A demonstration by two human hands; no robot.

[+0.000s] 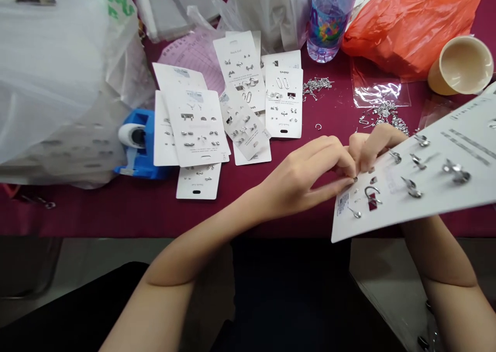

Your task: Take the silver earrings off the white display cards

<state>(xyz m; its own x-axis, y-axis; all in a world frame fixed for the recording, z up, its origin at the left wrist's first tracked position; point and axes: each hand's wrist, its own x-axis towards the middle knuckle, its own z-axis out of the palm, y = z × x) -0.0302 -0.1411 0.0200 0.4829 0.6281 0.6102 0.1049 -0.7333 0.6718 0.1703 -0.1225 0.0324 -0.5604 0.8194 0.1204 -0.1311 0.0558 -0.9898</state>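
A white earring card [434, 171] with several silver earrings on it is tilted up at the right, over the table's front edge. My left hand [310, 173] reaches its left corner, thumb and forefinger pinched on a tiny silver earring [355, 179]. My right hand [377, 142] is closed at the card's upper left edge, its fingers bent over the edge beside my left fingertips. The right forearm passes beneath the card, which hides part of the hand. A silver hoop earring [372, 194] sits on the card near that corner.
More earring cards [197, 135] lie overlapping at centre left, beside a blue tape dispenser [141, 145]. Loose silver pieces [318, 86] are heaped behind my hands. A water bottle [331, 21], red plastic bag [418, 26] and yellowish cup [461, 65] stand farther back. White plastic bags [58, 83] fill the left.
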